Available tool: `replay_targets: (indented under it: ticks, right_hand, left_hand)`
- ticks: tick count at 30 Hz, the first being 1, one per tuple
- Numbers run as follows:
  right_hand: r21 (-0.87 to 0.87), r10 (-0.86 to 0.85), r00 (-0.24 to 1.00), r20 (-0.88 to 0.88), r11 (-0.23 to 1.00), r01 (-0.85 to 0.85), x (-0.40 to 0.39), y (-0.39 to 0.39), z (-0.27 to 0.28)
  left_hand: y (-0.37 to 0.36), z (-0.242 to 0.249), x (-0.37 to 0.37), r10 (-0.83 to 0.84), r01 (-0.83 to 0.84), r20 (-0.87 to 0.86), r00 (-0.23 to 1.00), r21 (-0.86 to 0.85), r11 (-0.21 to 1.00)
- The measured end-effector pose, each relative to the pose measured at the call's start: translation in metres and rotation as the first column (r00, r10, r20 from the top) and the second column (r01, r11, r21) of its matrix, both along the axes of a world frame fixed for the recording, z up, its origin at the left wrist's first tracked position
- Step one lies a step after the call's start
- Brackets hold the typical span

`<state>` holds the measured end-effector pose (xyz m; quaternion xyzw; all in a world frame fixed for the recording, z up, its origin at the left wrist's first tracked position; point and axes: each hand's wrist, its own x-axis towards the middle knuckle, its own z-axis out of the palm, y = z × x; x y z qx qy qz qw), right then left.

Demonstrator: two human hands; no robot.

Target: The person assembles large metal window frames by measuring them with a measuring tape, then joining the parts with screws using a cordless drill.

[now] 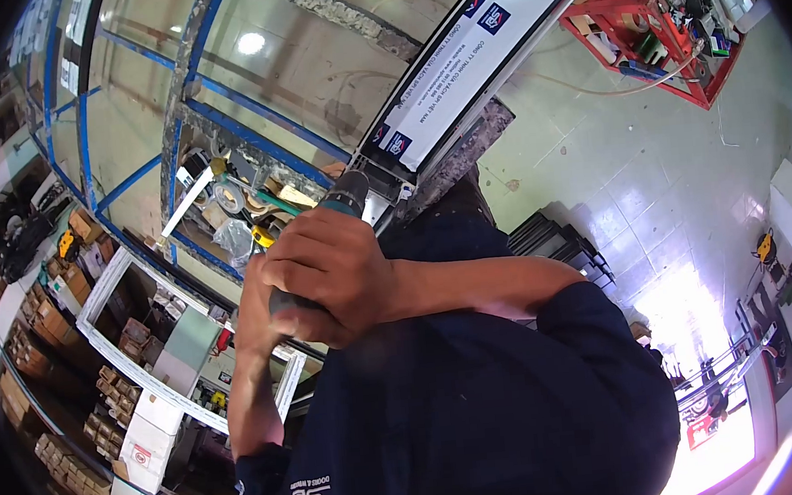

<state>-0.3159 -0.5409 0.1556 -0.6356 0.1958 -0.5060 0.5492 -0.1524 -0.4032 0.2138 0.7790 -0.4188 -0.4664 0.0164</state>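
A drill driver [346, 195] with a dark chuck points toward the near end of a long window or door profile [444, 85], which is covered in white printed film. Closed around the drill's body is my right hand [331, 267], its knuckles facing up. My left hand [257, 305] is pressed against the rear of the drill, partly hidden behind the right one. The chuck sits close to the profile's end; whether the bit touches it is too small to tell.
A blue steel frame rack [257, 133] supports the profile. Tape rolls [229, 197] and tools lie left of the drill. A red tool cart [649, 37] stands at upper right. A white frame [160, 382] and stacked cartons [69, 469] are at left.
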Motion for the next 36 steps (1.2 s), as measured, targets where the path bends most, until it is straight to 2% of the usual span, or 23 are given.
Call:
replay_targets:
  ticks: [3, 6, 7, 9, 13, 17, 20, 24, 36]
  right_hand:
    - [-0.016, -0.058, 0.998, 0.004, 0.998, 0.058, 0.003, 0.0, 0.008]
    - [-0.005, -0.083, 0.997, 0.007, 0.997, 0.083, 0.003, -0.005, 0.008]
    - [0.001, -0.077, 0.997, 0.013, 0.997, 0.077, 0.003, -0.006, 0.007]
    - [0.007, -0.084, 0.996, 0.028, 0.996, 0.084, 0.002, -0.008, 0.004]
    - [0.02, -0.077, 0.996, 0.054, 0.997, 0.076, 0.002, -0.007, 0.004]
    - [0.021, -0.059, 0.996, 0.066, 0.998, 0.057, 0.004, -0.006, 0.004]
    - [0.011, -0.049, 0.997, 0.06, 0.999, 0.048, 0.002, -0.007, 0.003]
    - [0.003, -0.047, 0.997, 0.055, 0.999, 0.047, 0.003, -0.008, 0.003]
    - [0.002, -0.07, 0.996, 0.059, 0.998, 0.07, 0.002, -0.005, 0.001]
  left_hand:
    - [-0.019, -0.016, 0.005, -0.063, 0.063, -0.008, 0.998, -0.03, 0.998]
    - [-0.053, -0.011, -0.004, -0.006, 0.002, -0.099, 0.995, -0.038, 0.999]
    - [-0.057, -0.009, -0.006, -0.069, 0.06, -0.082, 0.994, -0.107, 0.992]
    - [-0.073, -0.004, -0.012, -0.139, 0.129, -0.071, 0.988, -0.136, 0.982]
    - [-0.085, 0.003, -0.015, -0.16, 0.158, -0.125, 0.979, -0.027, 0.987]
    - [-0.059, -0.02, -0.006, -0.097, 0.109, -0.131, 0.987, 0.085, 0.99]
    - [-0.06, -0.021, -0.008, -0.158, 0.176, -0.111, 0.981, 0.184, 0.967]
    - [-0.072, -0.013, -0.011, -0.152, 0.178, -0.152, 0.977, 0.178, 0.968]
    - [-0.074, -0.015, -0.01, -0.229, 0.245, -0.115, 0.967, 0.16, 0.956]
